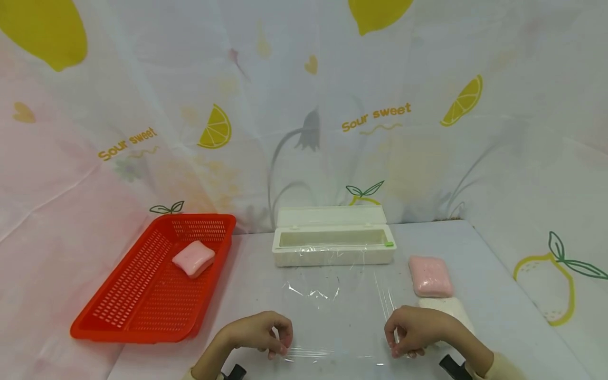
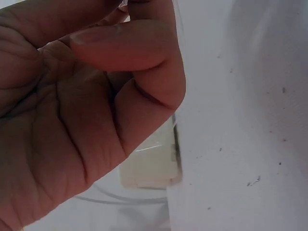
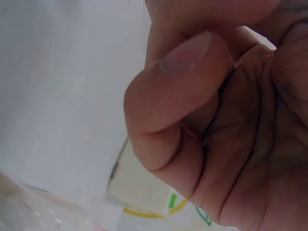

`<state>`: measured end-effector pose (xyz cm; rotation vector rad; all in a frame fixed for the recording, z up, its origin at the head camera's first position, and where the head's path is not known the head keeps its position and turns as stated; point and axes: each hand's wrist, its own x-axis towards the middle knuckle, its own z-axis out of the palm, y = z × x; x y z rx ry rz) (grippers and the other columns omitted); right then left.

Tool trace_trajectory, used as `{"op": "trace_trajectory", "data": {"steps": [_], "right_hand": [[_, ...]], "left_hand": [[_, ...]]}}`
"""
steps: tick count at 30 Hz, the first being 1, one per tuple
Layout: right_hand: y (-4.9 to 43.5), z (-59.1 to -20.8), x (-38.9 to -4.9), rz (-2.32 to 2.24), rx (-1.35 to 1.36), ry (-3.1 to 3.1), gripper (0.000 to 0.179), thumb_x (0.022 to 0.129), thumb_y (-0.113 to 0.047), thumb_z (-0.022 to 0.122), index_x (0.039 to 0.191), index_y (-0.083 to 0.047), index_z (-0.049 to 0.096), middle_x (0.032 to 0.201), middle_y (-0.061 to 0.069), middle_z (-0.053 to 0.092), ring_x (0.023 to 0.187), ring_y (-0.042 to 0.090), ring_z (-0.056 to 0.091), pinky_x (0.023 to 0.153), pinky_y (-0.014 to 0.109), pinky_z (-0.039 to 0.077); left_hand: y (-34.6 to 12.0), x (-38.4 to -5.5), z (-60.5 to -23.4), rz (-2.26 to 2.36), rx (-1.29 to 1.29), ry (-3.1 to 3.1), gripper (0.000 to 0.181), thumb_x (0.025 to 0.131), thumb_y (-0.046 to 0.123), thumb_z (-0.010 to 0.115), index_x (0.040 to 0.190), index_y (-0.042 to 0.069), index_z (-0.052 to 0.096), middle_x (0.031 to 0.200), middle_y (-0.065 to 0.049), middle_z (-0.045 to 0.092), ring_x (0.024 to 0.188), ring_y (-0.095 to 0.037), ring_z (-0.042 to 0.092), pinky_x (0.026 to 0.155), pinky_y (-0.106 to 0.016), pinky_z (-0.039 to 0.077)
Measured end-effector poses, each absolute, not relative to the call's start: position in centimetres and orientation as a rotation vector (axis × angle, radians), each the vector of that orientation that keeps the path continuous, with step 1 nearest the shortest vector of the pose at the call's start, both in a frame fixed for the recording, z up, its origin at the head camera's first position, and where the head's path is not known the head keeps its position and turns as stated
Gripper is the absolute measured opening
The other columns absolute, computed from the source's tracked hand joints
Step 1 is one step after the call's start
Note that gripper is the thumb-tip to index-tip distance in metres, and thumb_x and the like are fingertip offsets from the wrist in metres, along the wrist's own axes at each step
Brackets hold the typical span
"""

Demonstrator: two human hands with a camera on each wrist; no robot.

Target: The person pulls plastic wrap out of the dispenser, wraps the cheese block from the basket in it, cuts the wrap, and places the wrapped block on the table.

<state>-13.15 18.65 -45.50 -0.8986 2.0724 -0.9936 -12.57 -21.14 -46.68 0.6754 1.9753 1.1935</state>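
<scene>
A sheet of clear plastic wrap stretches from the white wrap dispenser box toward the front of the table. At its near left corner my left hand pinches the film between thumb and fingertips. The near right corner is pinched by my right hand in the same way. The dispenser's lid stands raised at the back. In the left wrist view, curled fingers hide most of the grip. The right wrist view shows bent fingers with the box behind them.
A red plastic basket on the left holds one pink wrapped soap-like block. To the right lie another pink block and a white one, partly behind my right forearm. A lemon-printed cloth hangs behind the table.
</scene>
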Motion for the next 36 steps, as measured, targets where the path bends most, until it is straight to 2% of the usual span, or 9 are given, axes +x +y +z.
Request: {"op": "trace_trajectory", "data": {"steps": [5, 11, 17, 26, 31, 36], "right_hand": [[18.1, -47.1, -12.9, -0.973, -0.896, 2.121, 0.019, 0.079, -0.006, 0.078, 0.072, -0.015, 0.063, 0.050, -0.016, 0.050, 0.038, -0.005, 0.042, 0.038, 0.012, 0.033], [17.4, -48.4, -12.6, -0.916, -0.908, 2.223, 0.023, 0.076, 0.000, 0.075, 0.069, -0.016, 0.061, 0.048, -0.017, 0.047, 0.038, -0.006, 0.041, 0.037, 0.012, 0.033], [17.2, -49.3, -12.7, -0.902, -0.916, 2.265, 0.022, 0.076, -0.004, 0.078, 0.069, -0.016, 0.061, 0.047, -0.016, 0.048, 0.038, -0.006, 0.041, 0.038, 0.013, 0.034], [17.2, -49.7, -12.9, -0.939, -0.819, 2.241, 0.022, 0.078, -0.009, 0.079, 0.070, -0.017, 0.060, 0.049, -0.012, 0.054, 0.041, -0.002, 0.048, 0.040, 0.018, 0.041], [17.1, -49.9, -12.9, -0.940, -0.823, 2.247, 0.023, 0.078, -0.009, 0.079, 0.070, -0.017, 0.059, 0.049, -0.013, 0.054, 0.041, -0.002, 0.050, 0.040, 0.018, 0.043], [17.1, -49.9, -12.8, -0.949, -0.817, 2.244, 0.023, 0.078, -0.010, 0.079, 0.070, -0.018, 0.059, 0.050, -0.013, 0.055, 0.041, -0.001, 0.051, 0.041, 0.019, 0.044]], "left_hand": [[-21.2, -12.7, -48.4, 1.159, 0.685, 1.979, 0.013, 0.082, -0.006, 0.069, 0.084, 0.005, 0.064, 0.075, 0.005, 0.059, 0.054, -0.005, 0.054, 0.046, -0.017, 0.035], [-21.0, -12.6, -49.4, 1.164, 0.649, 2.030, 0.017, 0.078, -0.014, 0.069, 0.079, 0.002, 0.062, 0.069, 0.003, 0.056, 0.054, -0.006, 0.056, 0.048, -0.017, 0.041], [-20.7, -12.4, -49.4, 1.125, 0.670, 2.095, 0.017, 0.077, -0.014, 0.072, 0.077, -0.001, 0.060, 0.063, 0.004, 0.053, 0.053, -0.005, 0.054, 0.050, -0.016, 0.042], [-20.6, -12.1, -48.5, 0.836, 0.819, 2.290, 0.022, 0.075, -0.003, 0.079, 0.075, 0.009, 0.061, 0.065, 0.012, 0.049, 0.060, 0.001, 0.045, 0.056, -0.018, 0.039], [-21.2, -12.4, -46.8, 0.776, 0.782, 2.368, 0.014, 0.081, 0.007, 0.077, 0.083, 0.013, 0.064, 0.071, 0.012, 0.055, 0.059, -0.002, 0.051, 0.056, -0.021, 0.045], [-22.9, -13.8, -43.6, 0.791, 0.722, 2.523, 0.015, 0.087, 0.016, 0.074, 0.096, 0.009, 0.065, 0.083, 0.006, 0.060, 0.074, -0.012, 0.056, 0.065, -0.031, 0.049]]}}
